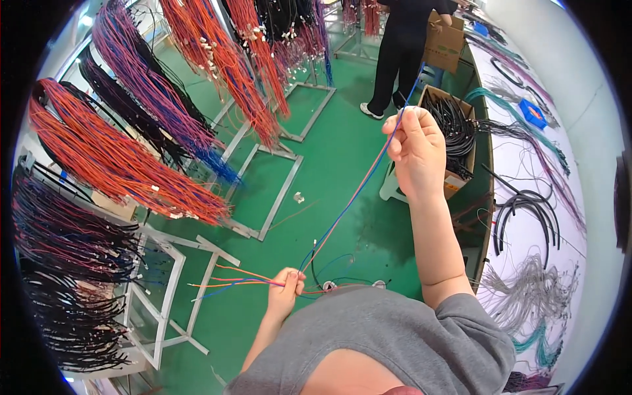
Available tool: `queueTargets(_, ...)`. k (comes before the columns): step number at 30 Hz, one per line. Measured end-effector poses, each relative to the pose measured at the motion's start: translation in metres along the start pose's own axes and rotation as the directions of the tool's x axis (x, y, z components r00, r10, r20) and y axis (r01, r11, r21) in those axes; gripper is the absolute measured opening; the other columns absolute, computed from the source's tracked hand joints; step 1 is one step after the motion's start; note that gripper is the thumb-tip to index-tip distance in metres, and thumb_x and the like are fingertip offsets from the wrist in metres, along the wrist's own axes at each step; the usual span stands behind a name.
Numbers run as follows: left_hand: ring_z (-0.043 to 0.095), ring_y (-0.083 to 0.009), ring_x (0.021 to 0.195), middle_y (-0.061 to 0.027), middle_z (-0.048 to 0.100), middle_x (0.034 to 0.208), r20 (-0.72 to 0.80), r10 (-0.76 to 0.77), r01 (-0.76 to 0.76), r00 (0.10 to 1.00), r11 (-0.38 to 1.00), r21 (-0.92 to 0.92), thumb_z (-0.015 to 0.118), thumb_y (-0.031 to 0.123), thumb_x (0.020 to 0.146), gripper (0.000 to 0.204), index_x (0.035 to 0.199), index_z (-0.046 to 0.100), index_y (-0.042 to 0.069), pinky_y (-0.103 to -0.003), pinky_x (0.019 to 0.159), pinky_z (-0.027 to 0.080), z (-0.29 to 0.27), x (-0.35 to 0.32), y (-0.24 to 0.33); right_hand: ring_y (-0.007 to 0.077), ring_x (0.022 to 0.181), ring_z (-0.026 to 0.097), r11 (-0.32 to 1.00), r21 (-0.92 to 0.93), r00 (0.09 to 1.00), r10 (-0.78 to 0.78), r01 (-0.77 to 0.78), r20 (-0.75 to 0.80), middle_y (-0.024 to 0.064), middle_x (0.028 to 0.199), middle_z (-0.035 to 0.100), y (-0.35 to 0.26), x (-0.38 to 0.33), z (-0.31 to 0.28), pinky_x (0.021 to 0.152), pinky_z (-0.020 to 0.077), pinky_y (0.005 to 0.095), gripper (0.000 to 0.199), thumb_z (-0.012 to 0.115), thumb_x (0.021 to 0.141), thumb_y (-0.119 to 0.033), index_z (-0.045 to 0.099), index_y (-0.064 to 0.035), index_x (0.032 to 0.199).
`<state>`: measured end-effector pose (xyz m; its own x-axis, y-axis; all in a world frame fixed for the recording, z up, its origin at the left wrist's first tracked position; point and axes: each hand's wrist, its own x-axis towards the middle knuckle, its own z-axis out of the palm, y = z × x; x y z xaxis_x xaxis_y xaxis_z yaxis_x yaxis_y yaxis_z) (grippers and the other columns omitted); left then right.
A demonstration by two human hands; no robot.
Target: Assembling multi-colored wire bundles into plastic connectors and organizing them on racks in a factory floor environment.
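A thin bundle of blue and pink wires (352, 199) runs stretched between my two hands. Low and near my body, my left hand (283, 296) is closed round it, and loose orange, pink and blue ends fan out to the left. My right hand (420, 148), raised and farther out, pinches the bundle between thumb and fingertips. A blue end rises past those fingers toward the co-worker's legs. Below my left hand a few thin wires and a small white connector (328, 286) hang close to my shirt.
Metal racks (280, 204) on the left carry thick hanks of orange, purple, blue and black wires (125, 155). On the right, a white table (520, 151) holds wire bundles and a blue box (532, 113). A carton of black cables (469, 161) stands beside it. Ahead stands a person (400, 49).
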<state>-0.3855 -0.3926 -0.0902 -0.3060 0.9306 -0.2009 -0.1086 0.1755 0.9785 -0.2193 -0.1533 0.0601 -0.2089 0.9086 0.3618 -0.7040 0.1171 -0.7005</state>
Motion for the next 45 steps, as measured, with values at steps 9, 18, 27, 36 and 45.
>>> queueTargets(9,0.033,-0.0051,0.047,0.0010,0.039,0.052,-0.013,-0.038,0.037,0.999,0.996,-0.076,0.038,0.024,0.087,0.027,0.077,0.047,0.001,-0.019,0.043,0.026,-0.020,-0.003,-0.012,0.0056,0.046,0.045,1.000,0.012,1.000,-0.020,0.020,0.005,0.0103,0.072,0.059,-0.010,0.016,0.001,0.039,0.0315,0.0156,0.013,0.047,0.084,-0.019,0.047,-0.0072,0.077)
queueTargets(18,0.037,-0.0069,0.049,-0.0011,0.042,0.053,-0.060,-0.044,0.042,0.997,0.999,-0.028,0.039,0.026,0.087,0.029,0.076,0.047,0.000,-0.020,0.046,0.030,-0.028,-0.002,-0.010,0.0067,0.045,0.046,0.999,0.041,1.000,-0.008,0.007,0.019,0.0112,0.071,0.059,-0.016,0.022,0.000,0.039,0.0324,0.0166,0.014,0.048,0.083,-0.018,0.051,-0.0051,0.077)
queueTargets(27,0.035,-0.0066,0.048,-0.0004,0.040,0.053,-0.055,-0.049,0.047,0.997,0.998,-0.039,0.038,0.025,0.087,0.029,0.076,0.047,-0.001,-0.020,0.046,0.028,-0.034,-0.001,-0.014,0.0075,0.052,0.049,0.999,0.037,0.998,0.016,-0.019,0.061,0.0114,0.075,0.058,-0.019,0.019,0.002,0.044,0.0377,0.0183,0.015,0.051,0.081,-0.012,0.053,0.0011,0.088)
queueTargets(36,0.049,-0.0147,0.066,-0.0089,0.054,0.071,-0.015,-0.037,0.037,0.999,0.999,0.002,0.034,0.026,0.088,0.031,0.087,0.048,-0.001,-0.026,0.063,0.038,-0.030,0.003,-0.003,0.0129,0.059,0.056,0.974,-0.224,0.982,0.070,-0.030,0.175,0.0142,0.076,0.059,-0.030,0.000,0.016,0.051,0.0468,0.0224,0.017,0.053,0.075,0.000,0.054,0.0065,0.091)
queueTargets(45,0.051,-0.0119,0.073,-0.0062,0.053,0.080,0.118,0.544,-0.544,0.831,0.838,-0.037,0.031,0.027,0.089,0.034,0.102,0.044,-0.001,-0.025,0.066,0.040,0.044,0.053,0.113,0.0072,0.057,0.053,0.821,-0.456,0.808,0.507,-0.345,0.300,0.0069,0.071,0.058,0.014,-0.055,0.064,0.049,0.0420,0.0184,0.013,0.056,0.074,0.000,0.056,0.0033,0.087)
